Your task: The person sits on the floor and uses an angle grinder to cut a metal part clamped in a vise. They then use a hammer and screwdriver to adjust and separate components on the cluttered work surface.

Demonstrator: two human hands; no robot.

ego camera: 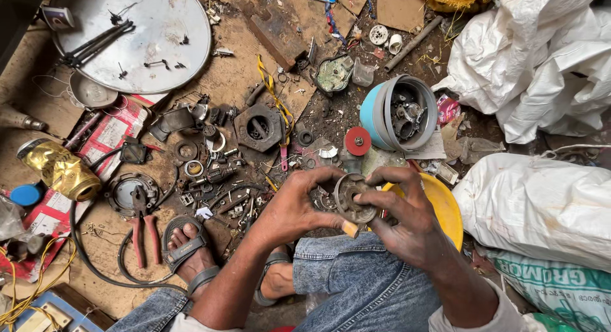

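Note:
Both my hands hold a round grey metal part [352, 197] with a hole at its centre, over my knees. My left hand [294, 205] grips its left side, fingers curled over the top edge. My right hand [402, 212] holds the right side, fingers bent over the rim. A small wooden-looking tip [350, 229] shows below the part, between my hands; which hand holds it I cannot tell. My jeans [356, 281] and sandalled foot [188, 246] are underneath.
Scattered metal parts cover the dirt floor. Red-handled pliers [145, 227] lie left, a hexagonal casting [258, 126] ahead, a blue-grey tub of parts [398, 112], a red disc [358, 141], a yellow bowl [445, 208] by my right hand. White sacks [541, 205] stand right, a round metal dish [137, 36] top left.

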